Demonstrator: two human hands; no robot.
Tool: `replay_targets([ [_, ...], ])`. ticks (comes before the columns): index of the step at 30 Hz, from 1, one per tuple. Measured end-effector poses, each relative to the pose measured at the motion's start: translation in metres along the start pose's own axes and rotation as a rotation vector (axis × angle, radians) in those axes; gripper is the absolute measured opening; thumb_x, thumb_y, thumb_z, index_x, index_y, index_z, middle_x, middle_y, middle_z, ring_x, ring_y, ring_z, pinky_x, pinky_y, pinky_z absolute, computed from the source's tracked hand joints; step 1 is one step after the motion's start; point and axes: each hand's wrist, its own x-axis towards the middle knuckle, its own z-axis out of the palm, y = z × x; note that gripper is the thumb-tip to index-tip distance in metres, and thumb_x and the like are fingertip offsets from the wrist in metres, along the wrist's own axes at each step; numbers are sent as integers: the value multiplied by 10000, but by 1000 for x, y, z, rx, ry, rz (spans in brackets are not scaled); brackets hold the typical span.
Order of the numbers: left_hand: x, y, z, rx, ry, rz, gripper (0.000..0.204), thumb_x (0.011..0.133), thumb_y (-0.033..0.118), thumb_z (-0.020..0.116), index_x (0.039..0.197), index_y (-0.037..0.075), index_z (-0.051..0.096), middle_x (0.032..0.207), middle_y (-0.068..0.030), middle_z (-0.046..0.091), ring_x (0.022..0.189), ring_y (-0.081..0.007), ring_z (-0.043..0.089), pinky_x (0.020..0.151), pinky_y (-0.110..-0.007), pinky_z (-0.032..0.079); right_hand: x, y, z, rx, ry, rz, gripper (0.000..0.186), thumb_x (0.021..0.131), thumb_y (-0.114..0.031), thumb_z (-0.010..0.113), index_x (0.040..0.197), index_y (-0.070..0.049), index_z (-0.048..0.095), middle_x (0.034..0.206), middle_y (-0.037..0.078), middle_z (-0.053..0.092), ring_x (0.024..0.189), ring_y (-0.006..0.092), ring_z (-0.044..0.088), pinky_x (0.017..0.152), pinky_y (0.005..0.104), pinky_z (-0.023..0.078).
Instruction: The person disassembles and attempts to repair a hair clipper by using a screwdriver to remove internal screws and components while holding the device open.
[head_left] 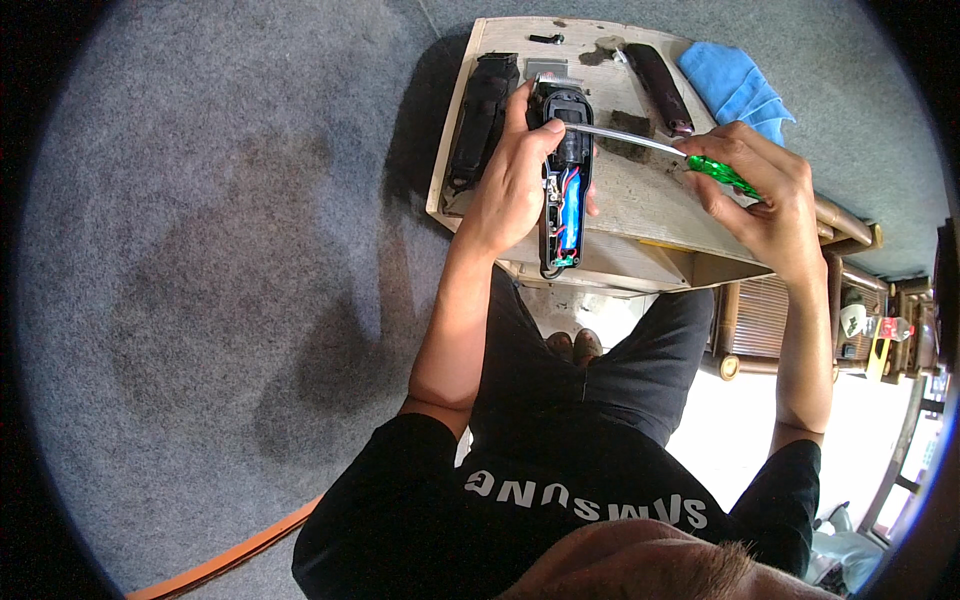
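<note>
My left hand [515, 185] is closed around a black hair clipper [570, 145], its metal blade end pointing away from me. The housing is off, so a blue battery cell [571, 212], thin red wires and a small green board show inside. In my right hand [755, 190] is a screwdriver [722, 174] with a green see-through handle and a long metal shaft. The shaft points left, and its tip meets the upper part of the clipper beside my left thumb. Whether the tip sits in a screw cannot be made out.
A wooden table [640, 225] carries a black clipper cover [486, 120] at left, a dark brown casing [658, 88], a dark square pad [630, 135], a folded blue cloth [735, 88] and a small black part [546, 39]. Bamboo furniture [770, 318] stands at right.
</note>
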Motion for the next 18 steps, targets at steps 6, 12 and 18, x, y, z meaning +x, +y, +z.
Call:
replay_targets([
  [6, 0, -1, 0, -5, -8, 2, 504, 1074, 234, 364, 1542, 76, 261, 1020, -211, 675, 744, -261, 706, 636, -446, 641, 0, 2, 0, -16, 22, -28, 267, 816, -29, 779, 1078, -75, 791, 998, 78, 763, 897, 238, 759, 775, 364, 599],
  [12, -1, 0, -2, -3, -25, 17, 506, 1074, 220, 354, 1546, 69, 255, 1021, -209, 676, 741, -260, 705, 647, -437, 642, 1, -1, 0, -35, 8, -14, 264, 817, -44, 782, 1077, -89, 791, 994, 62, 758, 886, 229, 757, 756, 364, 598],
  [18, 0, -1, -2, 9, -31, 15, 516, 1071, 224, 357, 1546, 62, 242, 1014, -202, 677, 743, -255, 707, 646, -432, 643, 5, -10, -10, -259, 16, -163, 299, 808, -35, 808, 1099, -101, 788, 948, 32, 737, 813, 199, 728, 668, 351, 578],
])
